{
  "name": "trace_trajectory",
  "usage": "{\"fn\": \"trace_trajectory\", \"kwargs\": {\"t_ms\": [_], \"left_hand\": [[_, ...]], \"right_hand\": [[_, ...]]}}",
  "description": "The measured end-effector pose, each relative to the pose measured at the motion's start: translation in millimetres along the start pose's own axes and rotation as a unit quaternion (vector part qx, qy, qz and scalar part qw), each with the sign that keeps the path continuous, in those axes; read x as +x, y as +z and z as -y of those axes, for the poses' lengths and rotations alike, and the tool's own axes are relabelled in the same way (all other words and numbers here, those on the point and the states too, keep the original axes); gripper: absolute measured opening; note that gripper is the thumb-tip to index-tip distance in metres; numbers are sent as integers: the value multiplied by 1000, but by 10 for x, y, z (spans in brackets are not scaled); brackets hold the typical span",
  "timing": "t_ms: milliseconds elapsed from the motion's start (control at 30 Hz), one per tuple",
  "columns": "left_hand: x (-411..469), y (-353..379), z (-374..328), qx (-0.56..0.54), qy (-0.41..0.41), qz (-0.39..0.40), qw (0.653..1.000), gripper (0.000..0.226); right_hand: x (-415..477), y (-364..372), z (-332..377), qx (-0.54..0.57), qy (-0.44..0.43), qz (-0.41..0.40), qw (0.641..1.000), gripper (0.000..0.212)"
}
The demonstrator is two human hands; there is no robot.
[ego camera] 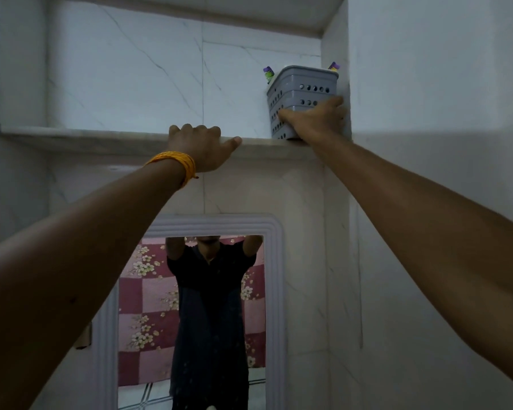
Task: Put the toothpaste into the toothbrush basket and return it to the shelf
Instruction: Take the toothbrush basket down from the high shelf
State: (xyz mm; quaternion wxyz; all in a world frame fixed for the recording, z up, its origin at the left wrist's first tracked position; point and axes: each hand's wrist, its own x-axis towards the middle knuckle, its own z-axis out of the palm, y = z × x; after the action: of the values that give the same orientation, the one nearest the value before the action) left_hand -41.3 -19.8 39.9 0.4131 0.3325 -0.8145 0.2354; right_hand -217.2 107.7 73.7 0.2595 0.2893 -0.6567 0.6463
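A grey perforated toothbrush basket [304, 87] stands at the right end of the marble shelf [101, 139], in the corner of the niche. Purple and green toothbrush tips [269, 73] stick up at its left rim, and another tip [334, 66] shows at its right rim. The toothpaste is not visible. My right hand [314, 119] is wrapped around the basket's lower front. My left hand [203, 146], with orange thread around the wrist, grips the shelf's front edge to the left of the basket.
The niche walls are white marble tile, with the side wall [335, 39] close against the basket. A white-framed mirror [190, 306] hangs below the shelf and reflects a person in a dark shirt.
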Motion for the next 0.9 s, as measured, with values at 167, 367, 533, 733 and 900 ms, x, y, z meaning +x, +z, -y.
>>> {"fn": "trace_trajectory", "kwargs": {"t_ms": [167, 367, 533, 733, 900], "left_hand": [[-64, -135, -6, -17, -7, 74, 997, 64], [-513, -170, -95, -110, 4, -2, 994, 61], [-1055, -177, -152, -133, 16, -64, 989, 57], [-1959, 37, -159, -161, -18, -69, 984, 47], [-3018, 598, -58, -161, 6, -40, 986, 34]], "right_hand": [[-147, -224, 130, 21, -13, 6, 1000, 115], [-521, -485, 210, 66, -35, -1, 997, 118], [-1064, -697, 23, 93, -64, 4, 994, 116], [-1990, -719, -764, 124, -48, 50, 990, 113], [-2980, -714, -1663, 127, -10, 114, 985, 113]]}}
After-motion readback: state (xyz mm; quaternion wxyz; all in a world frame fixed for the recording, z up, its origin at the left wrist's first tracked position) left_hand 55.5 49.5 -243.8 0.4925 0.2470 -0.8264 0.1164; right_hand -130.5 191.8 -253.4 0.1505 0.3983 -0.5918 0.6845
